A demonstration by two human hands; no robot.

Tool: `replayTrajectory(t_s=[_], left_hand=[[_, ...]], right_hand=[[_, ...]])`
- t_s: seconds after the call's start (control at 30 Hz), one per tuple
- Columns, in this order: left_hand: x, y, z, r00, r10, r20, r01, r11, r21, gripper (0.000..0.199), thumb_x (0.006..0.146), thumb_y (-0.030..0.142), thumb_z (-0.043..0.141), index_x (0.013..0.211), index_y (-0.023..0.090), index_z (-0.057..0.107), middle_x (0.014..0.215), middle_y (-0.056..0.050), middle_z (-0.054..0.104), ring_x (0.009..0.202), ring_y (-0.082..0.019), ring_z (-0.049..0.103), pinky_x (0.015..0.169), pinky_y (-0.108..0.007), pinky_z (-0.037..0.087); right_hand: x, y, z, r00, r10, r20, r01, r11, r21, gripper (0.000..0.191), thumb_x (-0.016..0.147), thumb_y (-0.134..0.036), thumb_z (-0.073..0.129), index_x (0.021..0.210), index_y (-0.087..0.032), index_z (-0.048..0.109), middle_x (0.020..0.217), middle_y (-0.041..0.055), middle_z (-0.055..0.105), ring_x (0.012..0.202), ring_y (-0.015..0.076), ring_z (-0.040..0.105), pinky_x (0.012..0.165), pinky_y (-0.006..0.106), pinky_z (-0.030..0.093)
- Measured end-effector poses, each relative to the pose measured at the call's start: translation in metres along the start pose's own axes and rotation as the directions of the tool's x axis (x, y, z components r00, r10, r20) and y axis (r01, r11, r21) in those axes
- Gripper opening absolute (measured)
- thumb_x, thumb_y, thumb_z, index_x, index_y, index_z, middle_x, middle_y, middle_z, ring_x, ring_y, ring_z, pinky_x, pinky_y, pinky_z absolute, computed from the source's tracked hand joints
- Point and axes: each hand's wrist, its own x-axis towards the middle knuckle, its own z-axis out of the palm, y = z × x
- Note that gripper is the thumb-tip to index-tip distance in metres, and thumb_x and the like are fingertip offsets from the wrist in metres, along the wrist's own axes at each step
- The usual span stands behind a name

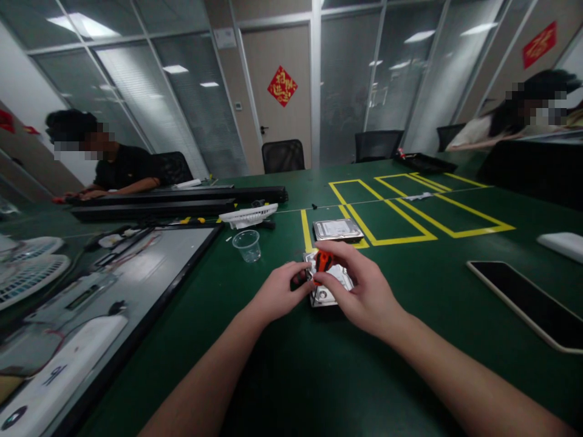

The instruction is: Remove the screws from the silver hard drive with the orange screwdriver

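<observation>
Hard drive [326, 297] lies under the right hand [368, 290], which grips a screwdriver [324, 261]; left hand [281, 289], narrow at drive's edge, holds something unclear.

So the left forearm [218, 364] and right forearm [455, 358] angle up from the frame's bottom, right hand [364, 288] curled gripping mid-frame, left hand [279, 292] beside it, maybe pinching, hard to tell.

HEAD CAMERA, SINGLE VIEW

Worn on the head, above the near side of the green table [291, 370]; faces forward and down. Close: left hand [281, 292], right hand [371, 294], mid-frame. Farther: table's far edge. Beyond it: door [279, 130], glass partition [348, 91]. Wide field, verticals splaying outward.
</observation>
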Motion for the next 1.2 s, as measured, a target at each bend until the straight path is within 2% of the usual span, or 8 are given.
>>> replayTrajectory(t_s=[0.1, 0.17, 0.33, 0.53, 0.73, 0.87, 1.03, 1.2], left_hand=[[0.0, 0.0004, 0.0002, 1.0, 0.004, -0.006, -0.004, 1.0, -0.028, 0.029, 0.099, 0.031, 0.07, 0.126, 0.02, 0.071, 0.108, -0.007, 0.073, 0.094, -0.024, 0.066, 0.085, -0.035, 0.052], [-0.0002, 0.0002, 0.0003, 1.0, 0.015, -0.009, -0.015, 0.999, -0.039, 0.029, 0.1, 0.033, 0.069, 0.126, 0.02, 0.072, 0.111, -0.007, 0.073, 0.096, -0.024, 0.067, 0.087, -0.036, 0.052], [-0.0004, 0.0009, 0.0, 1.0, 0.007, -0.003, -0.007, 1.0, 0.008, 0.029, 0.101, 0.036, 0.069, 0.125, 0.02, 0.073, 0.102, -0.006, 0.071, 0.09, -0.023, 0.065, 0.081, -0.035, 0.051], [0.0, 0.0028, -0.0009, 1.0, 0.0, 0.001, -0.001, 1.0, 0.019, 0.027, 0.1, 0.035, 0.07, 0.122, 0.02, 0.073, 0.1, -0.005, 0.071, 0.089, -0.022, 0.065, 0.081, -0.034, 0.05], [0.0003, 0.0015, -0.001, 1.0, 0.01, 0.003, -0.01, 1.0, 0.003, 0.021, 0.101, 0.032, 0.069, 0.116, 0.02, 0.074, 0.104, -0.005, 0.072, 0.091, -0.022, 0.066, 0.082, -0.033, 0.05], [-0.0001, 0.001, -0.0002, 1.0, 0.006, 0.002, -0.006, 1.0, 0.0, 0.022, 0.101, 0.034, 0.069, 0.118, 0.02, 0.073, 0.106, -0.005, 0.072, 0.093, -0.022, 0.066, 0.084, -0.033, 0.051], [-0.0006, 0.0004, 0.0003, 1.0, 0.001, -0.009, -0.001, 1.0, -0.011, 0.024, 0.099, 0.031, 0.071, 0.12, 0.019, 0.073, 0.106, -0.006, 0.072, 0.092, -0.023, 0.066, 0.084, -0.034, 0.051], [-0.0003, 0.0005, -0.0006, 1.0, 0.009, 0.01, -0.009, 1.0, -0.012, 0.022, 0.101, 0.034, 0.069, 0.117, 0.019, 0.073, 0.107, -0.006, 0.072, 0.094, -0.023, 0.066, 0.085, -0.034, 0.05]], right_hand=[[0.0002, -0.0039, 0.0001, 0.999, -0.025, 0.039, 0.024, 0.999, 0.022, 0.048, 0.105, -0.018, 0.058, 0.15, -0.034, 0.054, 0.136, 0.0075, 0.069, 0.118, 0.0248, 0.069, 0.103, 0.046, 0.058], [0.0007, -0.0044, 0.0004, 0.998, -0.047, 0.035, 0.046, 0.999, 0.013, 0.05, 0.103, -0.02, 0.063, 0.149, -0.034, 0.054, 0.136, 0.0082, 0.068, 0.119, 0.0261, 0.067, 0.104, 0.048, 0.058], [0.0, 0.0015, 0.0023, 0.999, -0.027, -0.033, 0.026, 0.999, -0.033, 0.043, 0.1, -0.025, 0.069, 0.141, -0.033, 0.059, 0.119, 0.0076, 0.069, 0.104, 0.0249, 0.069, 0.094, 0.046, 0.061], [-0.0037, 0.0027, 0.0055, 0.997, 0.073, -0.033, -0.069, 0.99, 0.121, 0.055, 0.102, -0.021, 0.062, 0.152, -0.033, 0.044, 0.134, 0.0105, 0.067, 0.119, 0.0267, 0.07, 0.107, 0.05, 0.058], [-0.0024, 0.005, 0.0042, 0.998, 0.01, -0.055, -0.01, 1.0, -0.002, 0.053, 0.095, -0.031, 0.077, 0.143, -0.033, 0.053, 0.127, 0.0081, 0.066, 0.108, 0.0259, 0.069, 0.097, 0.046, 0.061], [-0.0024, 0.0037, 0.0032, 0.999, 0.015, -0.047, -0.015, 1.0, -0.001, 0.048, 0.099, -0.027, 0.071, 0.144, -0.032, 0.054, 0.127, 0.0089, 0.067, 0.107, 0.0256, 0.07, 0.095, 0.045, 0.061], [-0.0031, -0.0019, 0.0025, 0.999, 0.037, 0.029, -0.039, 0.997, 0.07, 0.054, 0.101, -0.019, 0.063, 0.151, -0.033, 0.049, 0.134, 0.009, 0.067, 0.117, 0.0257, 0.069, 0.103, 0.045, 0.059], [-0.0017, 0.0025, 0.0033, 0.999, -0.013, -0.039, 0.013, 1.0, 0.003, 0.049, 0.097, -0.027, 0.075, 0.142, -0.032, 0.056, 0.123, 0.007, 0.068, 0.107, 0.0239, 0.069, 0.094, 0.042, 0.06]])
